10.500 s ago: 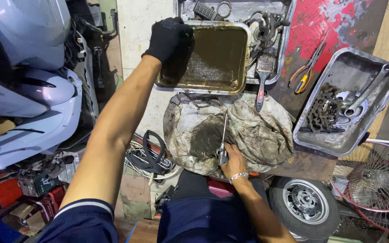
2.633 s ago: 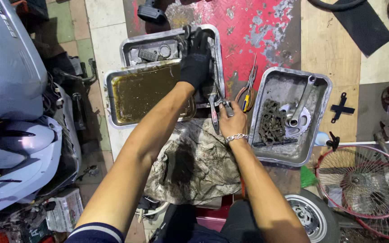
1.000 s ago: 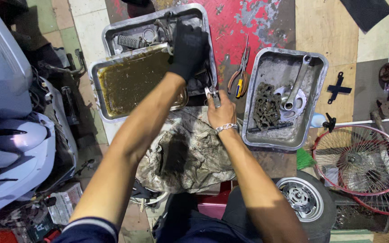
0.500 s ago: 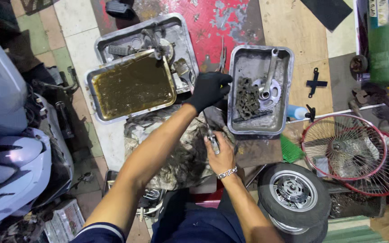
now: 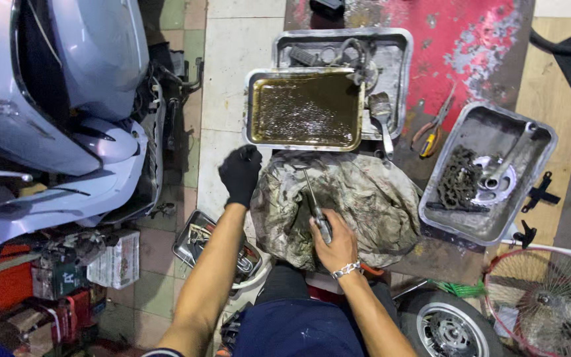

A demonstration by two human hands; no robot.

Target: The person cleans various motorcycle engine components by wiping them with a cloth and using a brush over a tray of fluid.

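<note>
My left hand (image 5: 239,174), in a black glove, hovers with its fingers curled over the pale floor tiles beside the left edge of a dirty crumpled rag (image 5: 365,201); I see nothing in it. My bare right hand (image 5: 334,243), with a silver bracelet on the wrist, grips the handle of a slim metal tool (image 5: 316,206) whose shaft lies across the rag and points up and to the left. Beyond the rag stands a metal tray of murky brown liquid (image 5: 305,110).
A second tray (image 5: 398,66) behind holds metal parts and a brush (image 5: 382,118). Pliers (image 5: 433,127) lie on the red plate. The tray at right (image 5: 527,195) holds a chain (image 5: 457,184) and crank. A grey scooter (image 5: 61,112) stands left; wheels (image 5: 550,304) sit lower right.
The gloved left hand has pulled back from near the chain tray to the floor left of the rag. The right hand still holds the tool. The view has swung left.
</note>
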